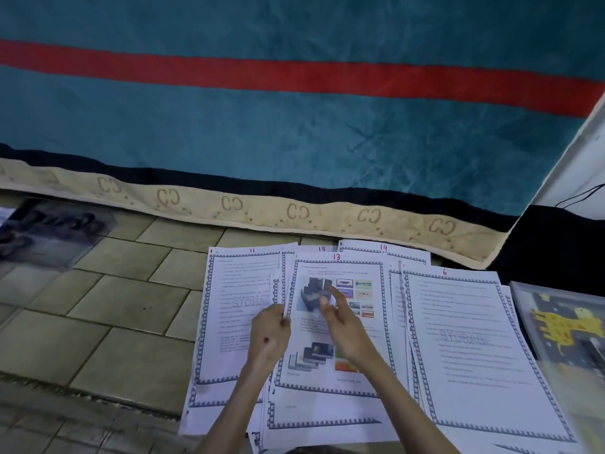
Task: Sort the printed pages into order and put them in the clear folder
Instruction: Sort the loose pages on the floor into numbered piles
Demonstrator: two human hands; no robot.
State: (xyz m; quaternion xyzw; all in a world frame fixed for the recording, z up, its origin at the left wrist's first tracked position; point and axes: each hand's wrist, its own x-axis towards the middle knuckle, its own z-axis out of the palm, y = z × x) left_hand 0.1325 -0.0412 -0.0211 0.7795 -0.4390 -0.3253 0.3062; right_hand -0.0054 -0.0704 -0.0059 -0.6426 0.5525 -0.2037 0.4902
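Printed pages were spread in overlapping piles on the tiled floor (124,290), just below the blanket edge (294,217). Top sheets visible by handwritten nos.: page 11 (229,290) at left, page 13 (340,326) in the middle, page 6 (474,339) at right, with page 15 (321,249) and page 14 (383,248) tucked behind.

Left hand (270,332) was pinching the left edge of p.13, fingers curled on it. Right hand (340,319) was held over p.13 w/ index finger extended, other fingers loosely bent, nothing gripped; contact w/ the sheet can't be told.

Handling, est.: single sheets are light, floppy, easily creased, and slide on each other. Best taken at an edge or corner w/ a pinch, other hand pressed flat on the pile so neighbours aren't dragged.

Containers: a clear folder (563,322) w/ a yellow animal print showing through lay at far right, touching the p.6 pile; contents otherwise unclear. Another clear sleeve (55,234) lay well apart at far left, w/ dark blurred items seen in or under it. No sorted pages seen in either yet.
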